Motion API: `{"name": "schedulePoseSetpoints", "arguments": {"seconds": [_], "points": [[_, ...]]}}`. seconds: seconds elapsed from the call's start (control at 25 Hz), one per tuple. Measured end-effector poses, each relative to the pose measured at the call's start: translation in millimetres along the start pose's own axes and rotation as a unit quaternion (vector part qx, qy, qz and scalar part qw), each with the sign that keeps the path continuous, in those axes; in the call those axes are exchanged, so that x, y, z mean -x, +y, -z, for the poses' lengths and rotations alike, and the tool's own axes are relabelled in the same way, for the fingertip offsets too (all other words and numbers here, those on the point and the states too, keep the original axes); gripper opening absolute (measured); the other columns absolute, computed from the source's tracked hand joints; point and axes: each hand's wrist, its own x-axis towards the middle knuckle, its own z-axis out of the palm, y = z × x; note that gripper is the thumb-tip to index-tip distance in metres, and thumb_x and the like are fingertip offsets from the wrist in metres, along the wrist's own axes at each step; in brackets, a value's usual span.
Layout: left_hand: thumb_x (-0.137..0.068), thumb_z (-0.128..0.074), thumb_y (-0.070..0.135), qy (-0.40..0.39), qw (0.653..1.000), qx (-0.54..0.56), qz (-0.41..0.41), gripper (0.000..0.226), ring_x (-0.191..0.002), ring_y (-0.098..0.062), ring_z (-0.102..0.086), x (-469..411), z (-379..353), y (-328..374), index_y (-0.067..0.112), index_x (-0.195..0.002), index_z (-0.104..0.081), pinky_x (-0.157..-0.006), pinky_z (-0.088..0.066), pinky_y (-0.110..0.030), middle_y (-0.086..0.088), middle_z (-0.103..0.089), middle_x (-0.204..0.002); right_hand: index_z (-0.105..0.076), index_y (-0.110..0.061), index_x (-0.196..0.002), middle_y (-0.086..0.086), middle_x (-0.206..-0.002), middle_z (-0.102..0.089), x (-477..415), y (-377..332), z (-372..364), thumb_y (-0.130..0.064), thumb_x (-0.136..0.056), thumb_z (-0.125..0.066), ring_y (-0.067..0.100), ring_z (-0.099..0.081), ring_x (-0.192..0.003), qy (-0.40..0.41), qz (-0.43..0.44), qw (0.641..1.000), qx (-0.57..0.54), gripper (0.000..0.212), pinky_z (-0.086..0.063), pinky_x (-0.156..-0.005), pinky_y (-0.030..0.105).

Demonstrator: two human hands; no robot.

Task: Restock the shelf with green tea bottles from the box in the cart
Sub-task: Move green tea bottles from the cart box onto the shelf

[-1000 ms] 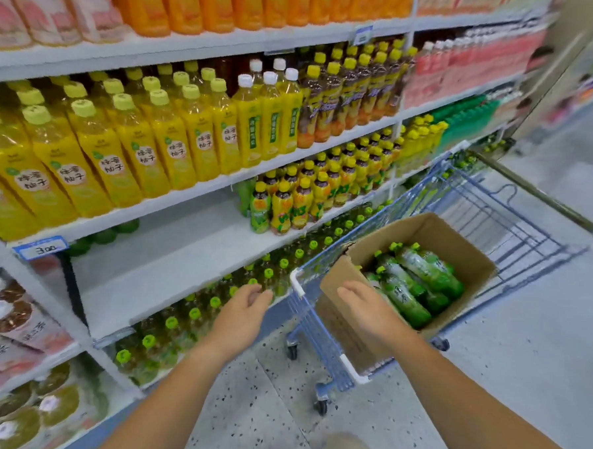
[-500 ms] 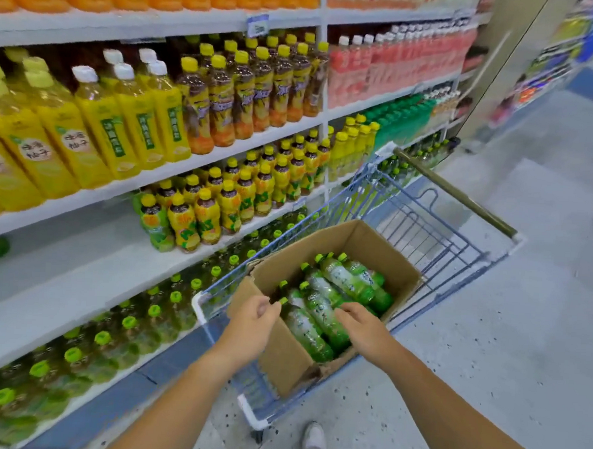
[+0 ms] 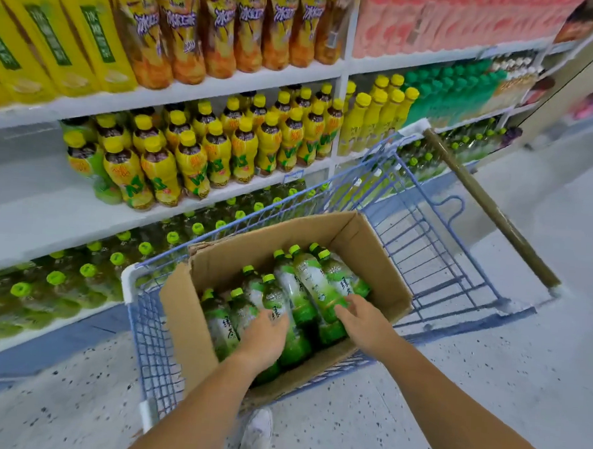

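Shelf (image 3: 31,210) of bottled drinks fills the upper left. At lower centre, a blue cart (image 3: 148,333) carries the cardboard box (image 3: 187,321) of green tea bottles (image 3: 306,279). My left hand (image 3: 265,336) covers one bottle, and I cannot tell its grip. My right hand (image 3: 365,322) touches another, fingers spread.

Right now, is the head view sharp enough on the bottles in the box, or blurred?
Head view: bottles in the box fairly sharp, labels partly readable; shelf at left edge smeared; wide-angle skews shelf lines; light even, no hard glare.
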Motion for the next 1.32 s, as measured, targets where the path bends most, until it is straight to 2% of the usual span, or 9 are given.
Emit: {"name": "schedulePoseSetpoints", "arguments": {"seconds": [0.16,0.32,0.48,0.6,0.72,0.88,1.04,1.16,1.32], "points": [[-0.102,-0.045,0.047,0.049,0.998,-0.017,0.045,0.068,-0.058,-0.013,-0.057,-41.9,-20.1,-10.3,0.013,-0.157,-0.025,-0.058,-0.047,-0.031,-0.004,-0.067,-0.090,-0.033,-0.013,-0.153,0.007,-0.145,-0.050,-50.6,9.8,-3.9,-0.047,-0.100,-0.048,0.019,-0.056,-0.118,-0.001,0.013,0.998,0.064,0.065,-0.044,-0.098,0.033],[-0.101,-0.054,0.035,0.049,0.994,-0.044,0.091,0.067,-0.063,-0.022,-0.063,-79.6,-29.1,-18.3,0.012,-0.156,-0.022,-0.058,-0.050,-0.037,-0.015,-0.068,-0.105,-0.039,-0.013,-0.148,-0.004,-0.101,-0.061,-95.9,19.7,-12.7,-0.040,-0.097,-0.055,0.011,-0.062,-0.075,-0.008,0.009,0.995,0.099,0.060,-0.043,-0.057,0.025],[-0.099,-0.061,0.029,0.063,0.988,-0.068,0.126,0.077,-0.052,-0.013,-0.056,-108.3,-43.9,-18.7,0.000,-0.154,-0.016,-0.036,-0.035,-0.023,-0.005,-0.063,-0.079,-0.046,-0.012,-0.143,0.005,-0.118,-0.065,-126.6,27.0,-18.9,-0.047,-0.093,-0.064,0.014,-0.057,-0.076,0.009,-0.014,0.990,0.138,0.063,-0.044,-0.060,0.025],[-0.092,-0.072,0.026,0.078,0.983,-0.066,0.150,0.076,-0.077,-0.025,-0.071,-126.5,-54.3,-18.9,-0.005,-0.146,-0.028,-0.043,-0.040,-0.027,-0.015,-0.070,-0.102,-0.067,-0.015,-0.122,-0.001,-0.096,-0.072,-138.0,26.2,-28.7,-0.049,-0.085,-0.071,0.011,-0.063,-0.071,-0.015,-0.001,0.994,0.107,0.051,-0.055,-0.064,0.033],[-0.087,-0.076,0.024,0.100,0.982,-0.067,0.148,0.054,-0.084,-0.028,-0.072,-131.2,-63.2,-22.9,-0.006,-0.126,-0.054,-0.048,-0.050,-0.033,-0.016,-0.070,-0.101,-0.072,-0.016,-0.101,0.004,-0.088,-0.073,-143.4,23.5,-33.0,-0.045,-0.077,-0.075,0.019,-0.068,-0.078,-0.041,-0.036,0.994,0.090,0.037,-0.059,-0.076,0.041],[-0.083,-0.076,0.020,0.146,0.980,-0.002,0.133,0.049,-0.094,-0.034,-0.067,-122.2,-72.3,-25.6,-0.003,-0.121,-0.054,-0.075,-0.060,-0.045,-0.019,-0.061,-0.114,-0.066,-0.010,-0.086,0.006,-0.087,-0.068,-141.9,18.0,-31.7,-0.046,-0.068,-0.078,0.018,-0.066,-0.075,-0.065,-0.068,0.987,0.129,0.042,-0.053,-0.060,0.030],[-0.078,-0.081,0.023,0.122,0.984,0.013,0.128,0.043,-0.087,-0.029,-0.065,-117.9,-68.0,-27.3,0.006,-0.109,-0.057,-0.066,-0.054,-0.036,-0.023,-0.056,-0.124,-0.059,0.003,-0.115,0.013,-0.112,-0.061,-132.5,21.4,-42.7,-0.039,-0.059,-0.080,0.020,-0.065,-0.083,-0.073,-0.085,0.989,0.098,0.073,-0.038,-0.047,0.023],[-0.073,-0.081,0.024,0.107,0.985,0.042,0.127,0.032,-0.075,-0.023,-0.066,-112.8,-59.3,-30.2,0.009,-0.095,-0.062,-0.063,-0.057,-0.040,-0.019,-0.068,-0.107,-0.057,-0.009,-0.096,0.005,-0.094,-0.061,-125.1,17.0,-46.6,-0.039,-0.061,-0.079,0.013,-0.058,-0.074,-0.060,-0.096,0.993,0.022,0.051,-0.039,-0.049,0.025],[-0.070,-0.081,0.026,0.109,0.986,0.075,0.098,0.036,-0.071,-0.017,-0.063,-93.4,-42.2,-31.6,0.019,-0.092,-0.052,-0.062,-0.054,-0.034,-0.003,-0.063,-0.084,-0.047,-0.015,-0.089,-0.003,-0.085,-0.054,-106.6,10.3,-40.1,-0.038,-0.064,-0.078,0.011,-0.050,-0.071,-0.051,-0.097,0.994,-0.029,0.046,-0.039,-0.054,0.027]]}}
